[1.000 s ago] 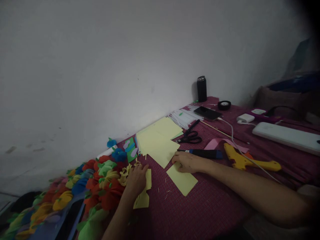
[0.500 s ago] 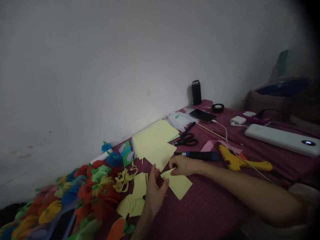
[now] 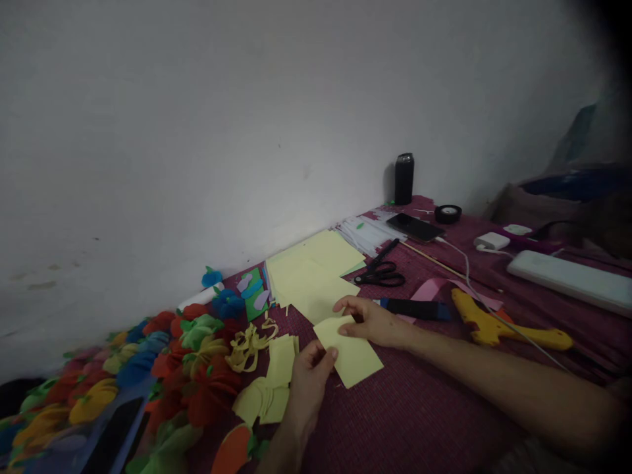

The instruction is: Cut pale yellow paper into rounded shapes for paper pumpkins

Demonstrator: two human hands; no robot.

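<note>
Spreading across the near side, the purple cloth of the table (image 3: 409, 415) leaves room below the yellow sheet (image 3: 359, 362), and here's that sheet, between the two hands, long axis slanting from far left to near right, one short end facing the near right. Left hand (image 3: 307, 376) reaches up from below, thumb on top, pinching the sheet's left edge. Right hand (image 3: 376, 322) angles in from the right, wrist low, thumb over the far end, index finger arched beyond the edge; whether that grip presses, I can't tell. Tight on the left: cut yellow pieces (image 3: 281, 361) just beside the left hand. Beyond the sheet's far end, big yellow sheets (image 3: 311, 263), black scissors (image 3: 379, 274) to their right, then the phone (image 3: 415, 227), and farthest, upright by the wall, a black can (image 3: 403, 181).
</note>
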